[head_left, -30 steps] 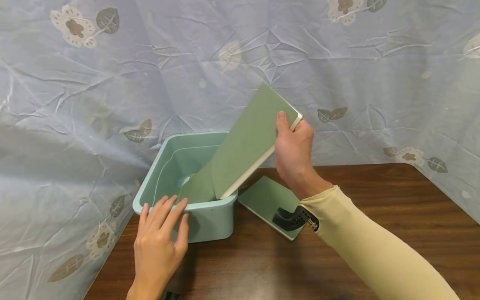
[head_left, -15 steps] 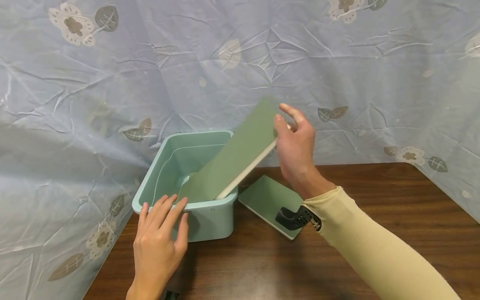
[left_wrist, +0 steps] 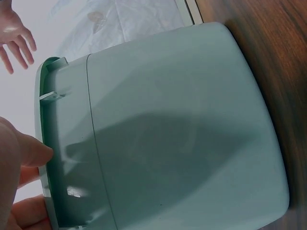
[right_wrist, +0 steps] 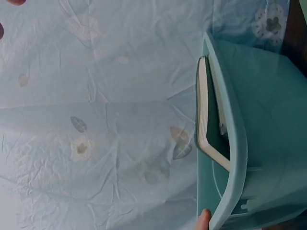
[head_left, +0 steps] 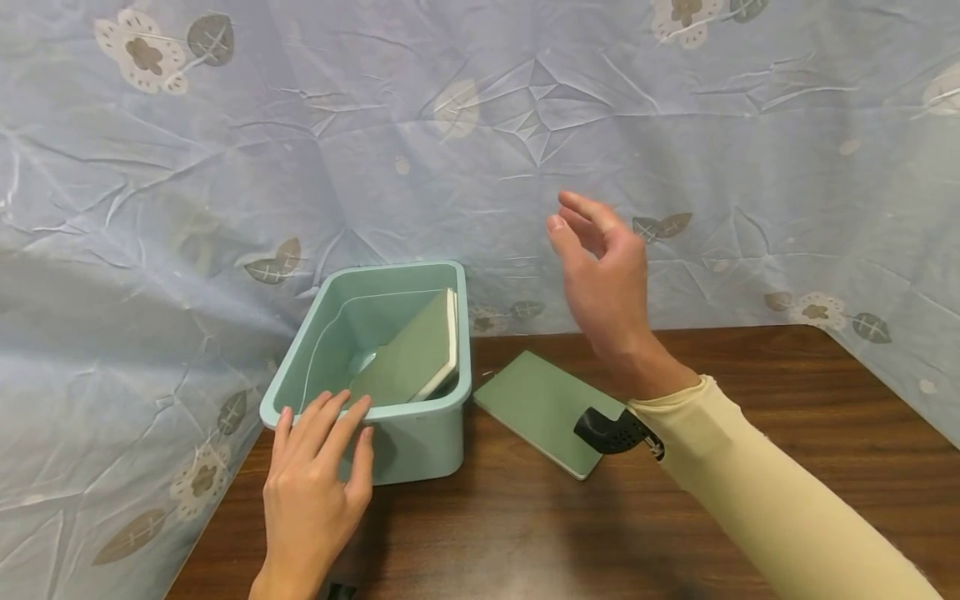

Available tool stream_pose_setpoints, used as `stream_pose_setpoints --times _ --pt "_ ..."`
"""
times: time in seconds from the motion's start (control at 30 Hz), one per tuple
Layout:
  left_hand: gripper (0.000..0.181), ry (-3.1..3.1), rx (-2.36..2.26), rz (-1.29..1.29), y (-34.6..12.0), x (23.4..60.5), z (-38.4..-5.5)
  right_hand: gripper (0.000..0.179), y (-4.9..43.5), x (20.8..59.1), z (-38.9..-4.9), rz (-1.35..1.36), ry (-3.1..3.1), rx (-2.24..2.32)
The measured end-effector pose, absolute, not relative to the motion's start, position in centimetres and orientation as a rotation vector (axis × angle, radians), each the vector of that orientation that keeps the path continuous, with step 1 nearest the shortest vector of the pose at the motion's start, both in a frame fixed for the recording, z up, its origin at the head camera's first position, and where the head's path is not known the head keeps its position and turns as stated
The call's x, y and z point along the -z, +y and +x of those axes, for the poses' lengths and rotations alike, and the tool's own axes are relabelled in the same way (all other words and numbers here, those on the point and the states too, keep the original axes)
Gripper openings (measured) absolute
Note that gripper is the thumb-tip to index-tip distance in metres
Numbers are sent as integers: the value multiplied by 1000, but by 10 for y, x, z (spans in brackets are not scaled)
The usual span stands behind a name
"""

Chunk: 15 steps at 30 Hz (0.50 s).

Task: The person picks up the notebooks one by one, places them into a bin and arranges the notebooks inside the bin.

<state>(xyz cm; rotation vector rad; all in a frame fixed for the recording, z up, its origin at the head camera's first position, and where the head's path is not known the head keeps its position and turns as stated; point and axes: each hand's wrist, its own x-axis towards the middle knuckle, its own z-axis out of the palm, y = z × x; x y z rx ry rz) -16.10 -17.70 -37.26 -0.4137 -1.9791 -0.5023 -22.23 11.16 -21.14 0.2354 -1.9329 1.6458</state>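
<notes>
A pale green plastic bin (head_left: 420,446) stands on the table's left. My left hand (head_left: 315,483) holds its near rim, fingertips over the edge; in the left wrist view the thumb (left_wrist: 36,152) lies against the outer side. Inside the bin a green hardcover notebook (head_left: 412,350) leans tilted against the right wall. In the right wrist view its page edges (right_wrist: 203,105) face out, and part of another book (right_wrist: 221,112) shows behind it. My right hand (head_left: 607,271) hovers right of the bin, holding nothing, fingers apart from the thumb. Below it another green notebook (head_left: 536,408) lies flat.
The brown wooden table (head_left: 720,517) reaches right and toward me. A floral grey-blue cloth (head_left: 480,125) hangs behind and at both sides, close to the bin's back. A black wrist mount (head_left: 611,432) juts from under the right sleeve, above the flat notebook.
The notebook has left my right hand and dropped into the bin. The right hand has opened and drawn back slightly right. My left hand stays on the rim.
</notes>
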Motion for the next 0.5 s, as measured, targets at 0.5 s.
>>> stream_pose_setpoints --times 0.5 --pt "32 -1976 501 -413 -176 373 -160 44 126 223 -231 251 -2153 -1555"
